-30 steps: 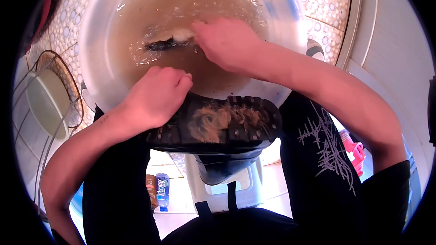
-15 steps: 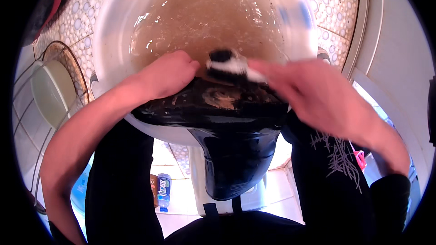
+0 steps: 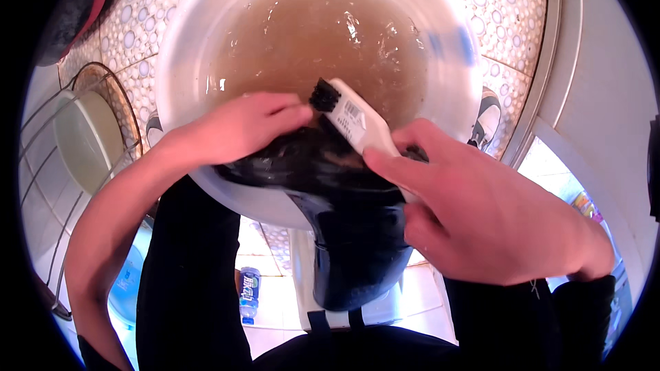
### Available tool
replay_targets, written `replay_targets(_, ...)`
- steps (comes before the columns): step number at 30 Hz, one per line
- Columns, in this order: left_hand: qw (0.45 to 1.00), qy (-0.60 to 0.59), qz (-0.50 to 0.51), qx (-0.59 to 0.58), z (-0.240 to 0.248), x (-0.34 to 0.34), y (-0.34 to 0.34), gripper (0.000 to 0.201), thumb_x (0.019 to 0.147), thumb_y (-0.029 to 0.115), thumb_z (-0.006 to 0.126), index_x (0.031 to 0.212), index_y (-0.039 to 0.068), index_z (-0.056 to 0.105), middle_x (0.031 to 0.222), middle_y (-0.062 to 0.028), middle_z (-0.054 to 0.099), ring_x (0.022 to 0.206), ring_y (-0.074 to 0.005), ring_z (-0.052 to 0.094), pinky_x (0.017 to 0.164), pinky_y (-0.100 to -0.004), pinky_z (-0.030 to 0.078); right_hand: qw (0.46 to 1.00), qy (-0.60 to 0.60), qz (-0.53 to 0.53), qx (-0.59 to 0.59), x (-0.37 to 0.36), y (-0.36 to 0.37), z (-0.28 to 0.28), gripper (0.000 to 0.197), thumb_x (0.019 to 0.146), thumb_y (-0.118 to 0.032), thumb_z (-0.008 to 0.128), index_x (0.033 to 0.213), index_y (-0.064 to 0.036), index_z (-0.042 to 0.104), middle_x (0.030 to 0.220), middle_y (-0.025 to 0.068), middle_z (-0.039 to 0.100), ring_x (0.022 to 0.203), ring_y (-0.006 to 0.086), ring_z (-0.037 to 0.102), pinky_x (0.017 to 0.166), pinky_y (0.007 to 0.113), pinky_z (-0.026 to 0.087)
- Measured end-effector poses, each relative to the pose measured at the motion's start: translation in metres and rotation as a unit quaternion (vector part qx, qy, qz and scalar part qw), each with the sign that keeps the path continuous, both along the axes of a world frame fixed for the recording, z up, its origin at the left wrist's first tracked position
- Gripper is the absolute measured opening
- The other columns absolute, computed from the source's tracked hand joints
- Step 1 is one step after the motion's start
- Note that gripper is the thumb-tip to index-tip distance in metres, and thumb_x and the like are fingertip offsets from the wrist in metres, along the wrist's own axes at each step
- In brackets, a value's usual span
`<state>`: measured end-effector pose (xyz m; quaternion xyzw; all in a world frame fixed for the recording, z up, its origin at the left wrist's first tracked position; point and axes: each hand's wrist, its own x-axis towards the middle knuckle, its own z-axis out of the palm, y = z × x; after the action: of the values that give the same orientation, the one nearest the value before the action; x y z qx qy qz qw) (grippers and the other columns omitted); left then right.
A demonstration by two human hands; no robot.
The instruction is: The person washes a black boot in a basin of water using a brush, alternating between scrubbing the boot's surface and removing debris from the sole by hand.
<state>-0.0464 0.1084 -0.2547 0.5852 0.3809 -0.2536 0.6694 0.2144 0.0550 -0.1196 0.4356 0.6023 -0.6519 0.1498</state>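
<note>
A large white basin [image 3: 182,41] holds murky brown water [image 3: 309,34]. Over its near rim lies a wet, glossy black item [image 3: 364,233], hanging down between my knees; its exact kind I cannot make out. My left hand [image 3: 251,127] is closed at the item's upper edge, fingertips pinched together. In my right hand [image 3: 474,206] is a scrub brush [image 3: 354,117] with a pale back, a label and black bristles. Its head is tilted over the item's upper edge, close to my left fingertips. My right palm hides the rear of the brush.
A wire rack [image 3: 51,144] with a pale green basin [image 3: 89,141] stands at left, above a blue basin [image 3: 127,282]. A labelled bottle [image 3: 249,295] is on the floor between my legs. A shoe [image 3: 488,117] shows right of the basin, beside a pale panel [image 3: 605,62].
My right hand has moved nearer and turned the brush, so its labelled back now shows. My left hand has shifted slightly right, still at the black item's edge.
</note>
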Motion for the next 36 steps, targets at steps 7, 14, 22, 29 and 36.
replay_targets(7, 0.992, -0.036, 0.024, -0.119, 0.011, -0.015, 0.005, 0.077, 0.088, 0.044, 0.075, 0.147, 0.005, 0.046, 0.133, -0.0149, 0.06, 0.119, -0.0221, 0.058, 0.104, -0.0339, 0.044, 0.987, -0.055, -0.151, -0.002, 0.003, 0.002, -0.052, 0.035, 0.092, -0.016, 0.064, 0.118, 0.0073, 0.06, 0.1, 0.0196, 0.068, 0.084, 0.0313, 0.066, 0.079, 0.037, 0.055)
replay_targets(14, 0.996, -0.03, -0.066, -0.051, 0.02, -0.003, 0.011, 0.076, 0.08, 0.027, 0.082, 0.145, 0.003, 0.05, 0.131, -0.019, 0.062, 0.121, -0.0258, 0.059, 0.104, -0.0358, 0.046, 0.995, 0.003, -0.088, 0.05, -0.008, 0.012, -0.099, 0.035, 0.084, -0.019, 0.076, 0.115, -0.005, 0.066, 0.098, 0.0149, 0.067, 0.085, 0.0339, 0.067, 0.077, 0.039, 0.055)
replay_targets(22, 0.99, -0.021, -0.129, -0.047, 0.033, 0.003, 0.015, 0.079, 0.078, 0.032, 0.083, 0.144, 0.002, 0.052, 0.134, -0.0224, 0.061, 0.124, -0.0351, 0.06, 0.105, -0.0397, 0.046, 0.945, 0.107, -0.019, 0.307, -0.032, 0.032, -0.146, 0.02, 0.085, -0.01, 0.065, 0.106, -0.0076, 0.065, 0.096, 0.0158, 0.065, 0.092, 0.0387, 0.067, 0.081, 0.049, 0.054)
replay_targets(29, 0.985, -0.044, -0.136, 0.097, 0.034, -0.008, -0.009, 0.076, 0.077, 0.025, 0.081, 0.139, -0.006, 0.052, 0.129, -0.0278, 0.062, 0.122, -0.0427, 0.059, 0.107, -0.043, 0.046, 0.941, 0.128, -0.123, 0.287, -0.018, 0.022, -0.155, 0.047, 0.082, 0.001, 0.063, 0.129, -0.007, 0.064, 0.105, 0.0195, 0.069, 0.099, 0.0414, 0.067, 0.087, 0.047, 0.054)
replay_targets(36, 0.967, -0.05, -0.077, 0.237, 0.043, -0.024, -0.043, 0.069, 0.084, 0.018, 0.077, 0.142, -0.006, 0.048, 0.147, -0.027, 0.051, 0.138, -0.0423, 0.047, 0.117, -0.0473, 0.038, 0.974, 0.125, -0.109, 0.152, 0.011, -0.016, -0.12, 0.055, 0.083, 0.002, 0.066, 0.137, 0.0001, 0.055, 0.115, 0.0242, 0.068, 0.108, 0.0438, 0.065, 0.096, 0.042, 0.054)
